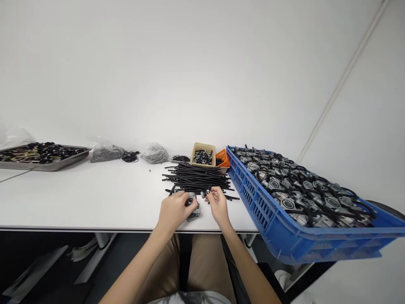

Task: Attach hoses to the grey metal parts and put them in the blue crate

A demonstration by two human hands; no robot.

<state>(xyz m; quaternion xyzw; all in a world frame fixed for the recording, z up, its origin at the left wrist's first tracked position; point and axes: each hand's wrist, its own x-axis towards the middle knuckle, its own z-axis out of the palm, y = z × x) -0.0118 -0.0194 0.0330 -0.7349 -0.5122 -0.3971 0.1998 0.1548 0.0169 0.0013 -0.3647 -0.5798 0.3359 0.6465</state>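
Note:
My left hand (173, 212) grips a grey metal housing (193, 213) at the table's front edge, and my fingers cover part of it. My right hand (217, 204) pinches a small dark ring fitting (206, 194) between its fingertips, just right of the housing and a short gap from it. Directly behind both hands lies a loose pile of black rubber tubes (198, 179), with some ends reaching close to my fingers.
A blue plastic crate (253, 198) packed with grey housings and black hoses overhangs the table's right side. Behind the tubes stand a beige box (196, 150) of small fittings and an orange basket (223, 158). Plastic bags and a steel tray (63, 162) line the far left.

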